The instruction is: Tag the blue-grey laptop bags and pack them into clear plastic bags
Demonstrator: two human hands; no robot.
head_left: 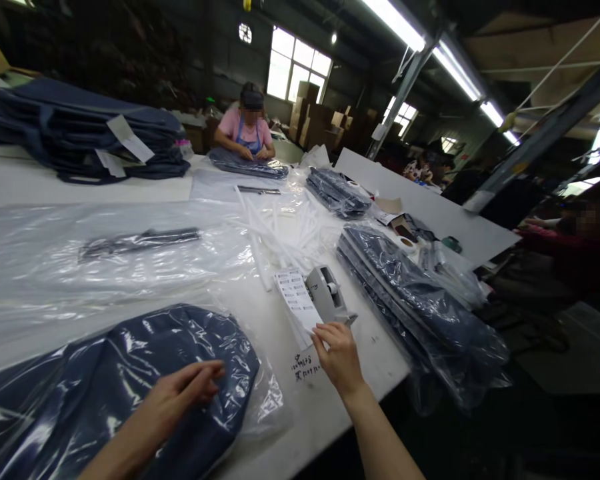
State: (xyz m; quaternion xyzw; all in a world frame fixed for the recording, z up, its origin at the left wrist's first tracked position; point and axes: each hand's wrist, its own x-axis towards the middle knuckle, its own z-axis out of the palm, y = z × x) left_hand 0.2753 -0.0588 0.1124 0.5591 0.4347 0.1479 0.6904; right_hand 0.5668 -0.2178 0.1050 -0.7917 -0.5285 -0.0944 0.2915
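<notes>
A dark blue fabric bag in a clear plastic sleeve lies along the near left of the table. Over it is my left hand, its fingers closed and curled together; anything between them is hidden. With thumb and fingertips my right hand pinches the lower corner of a white label sheet printed in short rows. Just behind the sheet stands a grey tape dispenser. Handwritten marks show on the tabletop beside my right hand.
Bagged dark blue goods are stacked along the right edge, with another pile behind. Clear plastic sleeves cover the left side. White strips lie mid-table. Unwrapped blue bags are piled far left. A co-worker handles a bagged item opposite.
</notes>
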